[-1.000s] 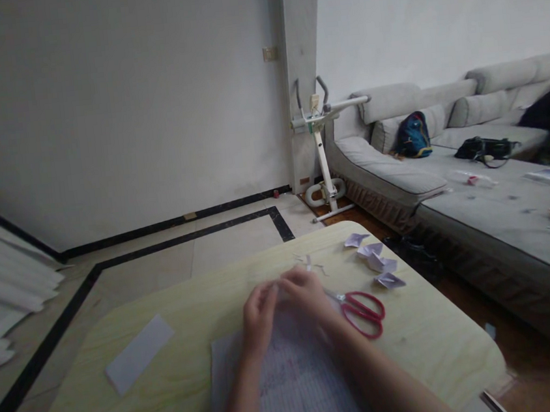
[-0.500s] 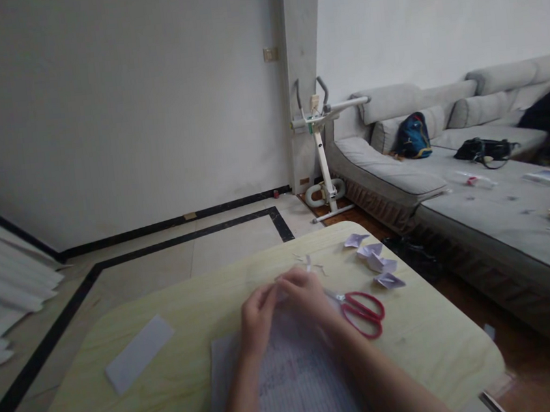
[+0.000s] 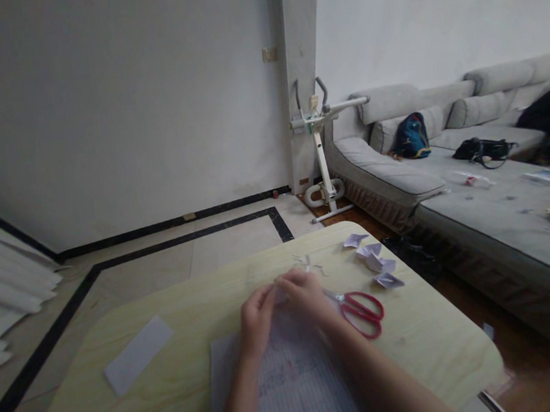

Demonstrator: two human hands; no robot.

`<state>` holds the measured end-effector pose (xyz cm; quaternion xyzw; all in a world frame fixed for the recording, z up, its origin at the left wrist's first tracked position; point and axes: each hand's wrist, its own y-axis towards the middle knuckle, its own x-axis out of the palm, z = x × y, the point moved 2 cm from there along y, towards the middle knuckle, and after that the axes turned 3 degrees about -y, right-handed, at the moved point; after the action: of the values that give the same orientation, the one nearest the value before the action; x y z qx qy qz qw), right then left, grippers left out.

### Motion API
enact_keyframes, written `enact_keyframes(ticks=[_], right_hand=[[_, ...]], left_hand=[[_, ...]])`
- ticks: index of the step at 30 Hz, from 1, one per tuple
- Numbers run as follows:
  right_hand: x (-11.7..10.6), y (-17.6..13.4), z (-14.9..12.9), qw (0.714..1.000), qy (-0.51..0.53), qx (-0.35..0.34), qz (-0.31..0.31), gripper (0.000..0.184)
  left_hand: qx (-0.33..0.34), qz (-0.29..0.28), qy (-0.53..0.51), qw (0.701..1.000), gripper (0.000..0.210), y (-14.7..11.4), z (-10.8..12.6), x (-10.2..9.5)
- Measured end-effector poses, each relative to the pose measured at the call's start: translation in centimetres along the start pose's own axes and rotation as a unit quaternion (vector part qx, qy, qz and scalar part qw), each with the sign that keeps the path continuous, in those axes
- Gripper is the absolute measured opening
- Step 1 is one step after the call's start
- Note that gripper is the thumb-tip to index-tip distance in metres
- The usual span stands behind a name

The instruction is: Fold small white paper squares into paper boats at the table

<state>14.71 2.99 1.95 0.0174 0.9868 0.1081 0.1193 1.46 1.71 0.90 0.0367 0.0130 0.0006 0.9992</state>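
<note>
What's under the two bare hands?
White lined paper with writing shows between the forearms. Whatever lies directly beneath the left hand and right hand is covered.

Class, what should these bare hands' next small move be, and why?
Perhaps the bare right hand should press a crease while the bare left hand steadies: they pinch what looks like a small, pale paper piece, and folded, pale-purple paper shapes lie nearby.
</note>
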Motion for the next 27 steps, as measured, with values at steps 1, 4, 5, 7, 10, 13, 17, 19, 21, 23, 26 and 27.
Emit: enact_keyframes(ticks=[1,4,5,7,10,13,17,19,21,23,26,27], right_hand=[[0.00,0.01,0.03,1.000,0.003,0.002,0.000,0.026],[0.01,0.06,0.13,1.000,0.014,0.013,0.005,0.025],[0.02,0.08,0.16,1.000,0.019,0.020,0.008,0.024],[0.07,0.10,0.19,0.999,0.032,0.037,0.008,0.023],[0.17,0.07,0.08,0.997,0.049,0.054,-0.005,0.021],[0.14,0.00,-0.15,0.998,0.037,0.045,-0.009,0.020],[0.05,-0.05,-0.30,0.999,0.023,0.022,-0.005,0.020],[0.07,-0.04,-0.21,0.999,0.029,0.021,-0.008,0.021],[0.10,-0.01,-0.10,0.999,0.033,0.020,-0.009,0.021],[0.12,0.00,-0.06,0.999,0.032,0.017,-0.005,0.021],[0.19,-0.04,-0.14,0.999,0.031,0.017,-0.006,0.022],[0.25,-0.07,-0.16,0.999,0.035,0.022,-0.009,0.022]], left_hand=[[-0.001,-0.001,-0.002,1.000,0.030,-0.02,-0.01,0.00],[-0.003,-0.002,-0.002,1.000,0.031,-0.04,-0.12,-0.01],[-0.003,-0.002,-0.002,1.000,0.031,-0.03,-0.18,-0.01],[-0.004,0.000,-0.004,1.000,0.031,0.03,-0.33,-0.05],[-0.007,0.001,-0.005,1.000,0.030,0.11,-0.45,-0.10],[-0.012,-0.004,-0.013,1.000,0.030,0.11,-0.35,-0.06],[-0.023,-0.003,-0.023,0.999,0.030,0.00,-0.21,0.05],[-0.022,-0.001,-0.032,0.999,0.031,-0.03,-0.24,0.08],[-0.020,0.001,-0.030,0.999,0.032,-0.04,-0.33,0.08],[-0.022,0.002,-0.019,1.000,0.032,-0.02,-0.42,0.02],[-0.019,0.005,-0.017,1.000,0.031,0.02,-0.44,-0.08],[-0.018,0.003,-0.023,1.000,0.032,0.03,-0.43,-0.09]])
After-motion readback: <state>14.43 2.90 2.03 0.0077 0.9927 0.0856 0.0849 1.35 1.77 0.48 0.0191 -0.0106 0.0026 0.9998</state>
